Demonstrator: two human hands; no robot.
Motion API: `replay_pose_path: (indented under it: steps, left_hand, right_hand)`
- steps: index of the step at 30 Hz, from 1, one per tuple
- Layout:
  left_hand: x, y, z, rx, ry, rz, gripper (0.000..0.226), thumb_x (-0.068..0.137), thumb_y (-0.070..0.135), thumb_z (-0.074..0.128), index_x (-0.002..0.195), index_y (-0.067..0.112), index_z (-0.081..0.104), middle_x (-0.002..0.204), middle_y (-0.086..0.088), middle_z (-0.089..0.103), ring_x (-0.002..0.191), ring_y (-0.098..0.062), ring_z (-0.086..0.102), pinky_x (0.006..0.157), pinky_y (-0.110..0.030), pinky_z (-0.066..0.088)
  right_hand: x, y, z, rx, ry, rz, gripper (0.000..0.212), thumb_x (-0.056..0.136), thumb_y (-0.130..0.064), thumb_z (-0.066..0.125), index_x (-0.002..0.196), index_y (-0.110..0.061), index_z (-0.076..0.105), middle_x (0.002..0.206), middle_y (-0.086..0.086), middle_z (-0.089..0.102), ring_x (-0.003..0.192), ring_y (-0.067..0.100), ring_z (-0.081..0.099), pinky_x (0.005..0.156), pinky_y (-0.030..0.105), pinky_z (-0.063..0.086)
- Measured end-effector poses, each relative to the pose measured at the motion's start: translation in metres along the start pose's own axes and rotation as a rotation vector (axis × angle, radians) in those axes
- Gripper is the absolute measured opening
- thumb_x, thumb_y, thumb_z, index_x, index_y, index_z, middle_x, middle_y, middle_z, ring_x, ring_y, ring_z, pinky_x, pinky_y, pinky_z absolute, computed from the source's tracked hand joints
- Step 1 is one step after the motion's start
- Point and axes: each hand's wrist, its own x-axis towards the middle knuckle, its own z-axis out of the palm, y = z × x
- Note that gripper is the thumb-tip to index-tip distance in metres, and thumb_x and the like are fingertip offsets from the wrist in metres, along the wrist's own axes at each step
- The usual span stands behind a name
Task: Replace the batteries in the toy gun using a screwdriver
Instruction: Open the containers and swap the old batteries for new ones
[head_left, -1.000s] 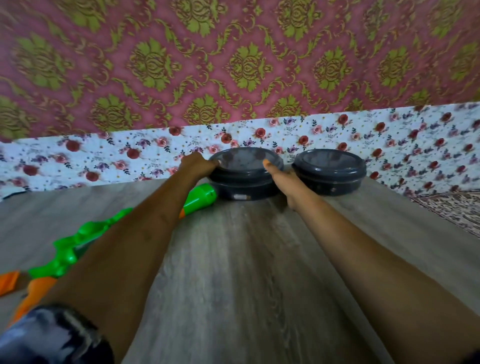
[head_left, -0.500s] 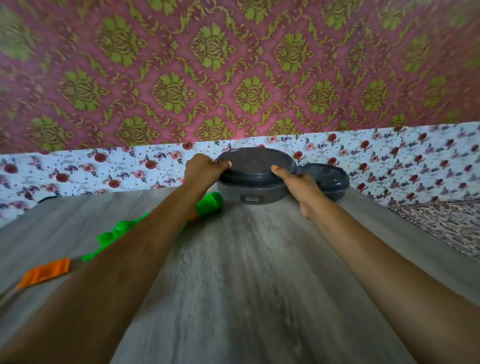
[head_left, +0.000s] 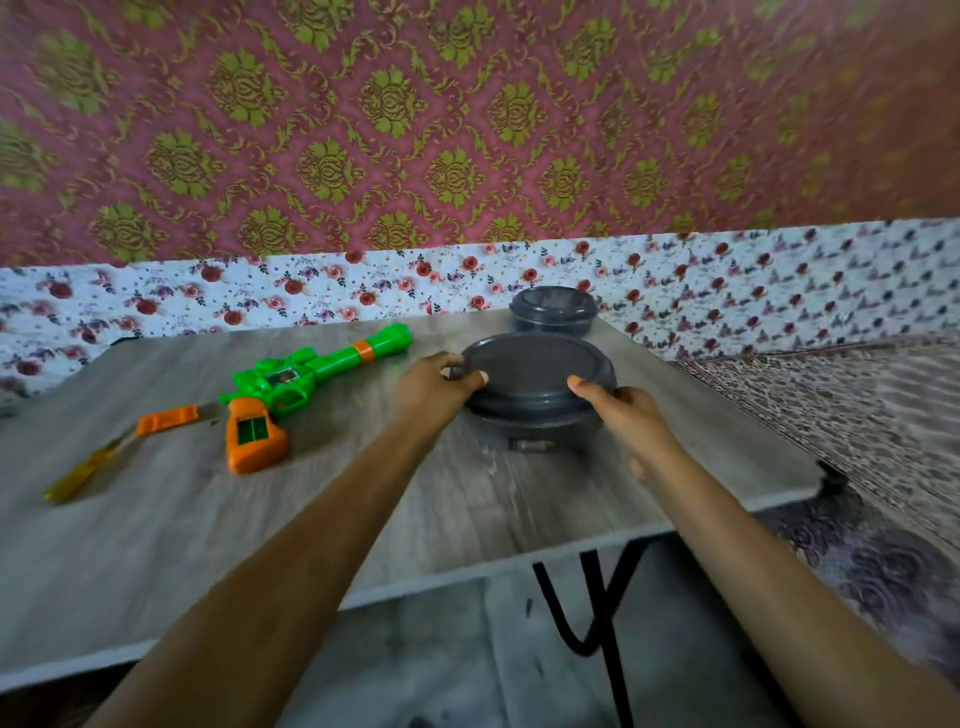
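Note:
A green and orange toy gun (head_left: 283, 387) lies on the wooden table (head_left: 260, 519), left of centre, with its battery slot showing in the orange grip. To its left lie an orange cover piece (head_left: 167, 420) and a yellow-handled screwdriver (head_left: 85, 470). A dark grey round lidded container (head_left: 537, 397) sits mid-table. My left hand (head_left: 434, 387) grips its left rim and my right hand (head_left: 621, 410) grips its right rim. What the container holds is hidden by the lid.
A second grey lidded container (head_left: 553, 310) stands at the table's far edge by the floral wall. The table's near edge runs across the lower frame, with a black metal leg (head_left: 597, 603) beneath. A patterned rug (head_left: 857, 415) lies to the right.
Both hands have pulled the nearer grey container from the far edge toward me, away from the second one. The view has dropped, showing the whole toy gun, cover piece and screwdriver.

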Motion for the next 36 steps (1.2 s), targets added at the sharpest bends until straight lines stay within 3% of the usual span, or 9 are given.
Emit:
replay_pose_path:
  steps: [4,8,10,12,15,18,26,29,36]
  left_hand:
    - [-0.023,-0.002,0.009,-0.024,-0.043,0.006,0.013,0.072,0.036,0.076,0.079,0.030,0.067,0.086,-0.003,0.069,0.093,-0.030,0.066,0.086,-0.046,0.054]
    - [-0.040,0.003,0.018,0.009,-0.088,0.019,0.030,0.078,0.033,0.073,0.105,0.020,0.069,0.104,-0.007,0.069,0.100,-0.025,0.064,0.093,-0.041,0.052]
    - [-0.045,0.006,0.018,0.119,-0.128,0.073,0.035,0.085,0.032,0.067,0.116,0.017,0.065,0.116,-0.007,0.065,0.108,-0.023,0.059,0.098,-0.033,0.047]
    - [-0.049,0.013,0.012,0.266,-0.197,0.161,0.039,0.089,0.032,0.061,0.125,0.016,0.060,0.128,-0.006,0.059,0.117,-0.022,0.053,0.099,-0.027,0.039]
    - [-0.051,0.024,0.000,0.527,-0.350,0.390,0.048,0.088,0.026,0.062,0.135,0.018,0.052,0.144,-0.007,0.045,0.130,-0.020,0.041,0.100,-0.019,0.028]
    - [-0.052,0.027,-0.003,0.722,-0.588,0.535,0.062,0.086,0.022,0.064,0.143,0.026,0.039,0.153,-0.004,0.031,0.140,-0.016,0.028,0.107,-0.020,0.022]
    - [-0.037,0.033,0.003,1.005,-0.553,0.796,0.063,0.080,0.021,0.067,0.139,0.021,0.044,0.149,0.000,0.040,0.137,-0.017,0.034,0.112,-0.029,0.027]
    - [-0.034,0.042,0.003,1.058,-0.593,0.820,0.057,0.078,0.025,0.069,0.132,0.023,0.050,0.129,-0.001,0.059,0.111,-0.019,0.055,0.091,-0.034,0.045]
    - [-0.043,0.062,0.011,1.210,-0.616,0.975,0.047,0.078,0.033,0.069,0.122,0.020,0.055,0.112,0.000,0.063,0.091,-0.015,0.050,0.074,-0.028,0.039]
  right_hand:
    - [-0.025,0.013,-0.019,0.022,0.046,0.032,0.033,0.075,-0.045,0.071,0.076,-0.015,0.058,0.086,0.004,0.060,0.095,0.022,0.059,0.072,0.031,0.040]
    - [-0.038,0.027,-0.035,-0.011,0.020,-0.013,0.041,0.076,-0.047,0.069,0.099,-0.013,0.063,0.105,0.003,0.065,0.106,0.020,0.059,0.084,0.031,0.044]
    - [-0.041,0.035,-0.041,-0.027,-0.026,-0.051,0.062,0.075,-0.050,0.069,0.122,-0.012,0.056,0.123,0.004,0.061,0.116,0.019,0.054,0.092,0.030,0.043]
    - [-0.043,0.042,-0.043,-0.067,-0.081,-0.090,0.106,0.067,-0.054,0.073,0.147,-0.009,0.019,0.143,0.006,0.045,0.132,0.021,0.041,0.106,0.034,0.036]
    - [-0.044,0.051,-0.038,-0.319,-0.095,-0.190,0.144,0.047,-0.061,0.078,0.147,-0.013,-0.014,0.157,0.010,0.013,0.144,0.025,0.016,0.116,0.045,0.022]
    - [-0.041,0.056,-0.031,-0.497,-0.025,-0.285,0.141,0.052,-0.055,0.081,0.148,-0.013,-0.013,0.157,0.010,0.009,0.143,0.028,0.019,0.112,0.043,0.028]
    - [-0.044,0.058,-0.016,-0.681,0.176,-0.263,0.139,0.049,-0.071,0.073,0.148,-0.016,-0.009,0.150,0.006,0.035,0.128,0.029,0.047,0.093,0.042,0.045]
    - [-0.042,0.057,-0.017,-0.683,0.155,-0.241,0.139,0.051,-0.069,0.073,0.147,-0.016,-0.012,0.150,0.006,0.035,0.129,0.030,0.046,0.095,0.042,0.044]
    - [-0.042,0.049,-0.024,-0.603,0.094,-0.157,0.138,0.058,-0.057,0.078,0.146,-0.010,-0.017,0.143,0.011,0.044,0.129,0.031,0.045,0.099,0.042,0.040]
